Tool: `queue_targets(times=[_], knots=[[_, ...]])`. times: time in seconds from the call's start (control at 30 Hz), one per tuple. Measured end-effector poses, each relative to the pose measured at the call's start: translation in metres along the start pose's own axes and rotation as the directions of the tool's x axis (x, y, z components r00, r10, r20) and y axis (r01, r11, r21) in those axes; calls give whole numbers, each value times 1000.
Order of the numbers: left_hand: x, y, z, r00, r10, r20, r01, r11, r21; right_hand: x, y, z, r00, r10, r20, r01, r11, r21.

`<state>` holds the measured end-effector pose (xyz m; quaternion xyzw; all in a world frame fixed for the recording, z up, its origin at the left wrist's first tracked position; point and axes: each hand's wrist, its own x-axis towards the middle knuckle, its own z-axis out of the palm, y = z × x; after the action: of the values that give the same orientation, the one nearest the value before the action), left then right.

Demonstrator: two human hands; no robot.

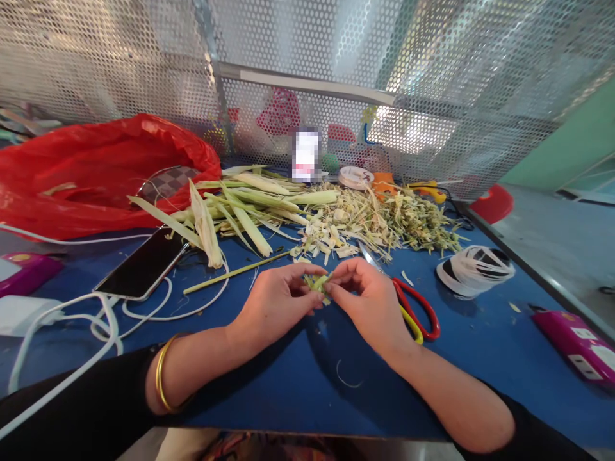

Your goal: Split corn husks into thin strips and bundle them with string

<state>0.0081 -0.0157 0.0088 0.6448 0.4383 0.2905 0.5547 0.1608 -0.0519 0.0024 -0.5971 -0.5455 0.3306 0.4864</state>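
My left hand (269, 304) and my right hand (372, 304) meet over the front middle of the blue table. Between their fingertips is a small bunch of pale green plant strips (316, 282), pinched from both sides. The fingers partly cover it. Right by my right hand lie scissors (431, 320) with red and yellow handles, their blades pointing away and partly hidden behind that hand. Just beyond my fingers spread cut plant bits (331, 234). A thin green stalk (235, 272) lies beyond my left hand.
Long green husk-like leaves (247, 218) are heaped behind, near a red plastic bag (96, 144). At left lie a dark phone (144, 262) and white cables (113, 320). A spool of white ribbon (473, 272) and a purple power strip (574, 342) are at right. Perforated metal mesh (317, 38) stands behind.
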Motion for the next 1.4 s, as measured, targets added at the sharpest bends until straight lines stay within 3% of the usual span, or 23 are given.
queue_targets(times=[0.13, 0.37, 0.47, 0.53, 0.6, 0.7, 0.87, 1.13, 1.4], knots=[[-1, -3, -2, 998, 39, 43, -43, 995, 92, -2, 4, 2, 1000, -11, 10, 11, 1000, -1], [1, -6, -4, 994, 22, 107, -18, 999, -34, 4, -3, -10, 998, 4, 68, -8, 998, 64], [2, -4, -5, 989, 20, 144, -17, 1000, -20, 11, -6, -20, 997, 13, 74, -13, 1000, 2], [2, -2, -6, 981, 41, 191, -42, 999, 2, 14, -5, -24, 975, 83, 208, -81, 997, -19], [2, 0, -6, 973, 61, 224, -64, 998, 6, 16, -2, -26, 919, 146, 365, -157, 988, 0], [2, 2, -6, 970, 50, 239, -50, 999, -4, 17, 2, -25, 875, 166, 455, -216, 975, 59], [3, 0, -4, 971, 3, 238, -16, 998, 55, 15, 2, -21, 875, 211, 435, -277, 956, 94], [4, 2, -4, 947, -195, 254, 204, 979, -10, 12, -4, -14, 927, 215, 307, -280, 942, 187], [5, 3, -9, 918, -135, 372, 116, 991, 73, 7, -5, -7, 904, 327, 276, -408, 853, 326]])
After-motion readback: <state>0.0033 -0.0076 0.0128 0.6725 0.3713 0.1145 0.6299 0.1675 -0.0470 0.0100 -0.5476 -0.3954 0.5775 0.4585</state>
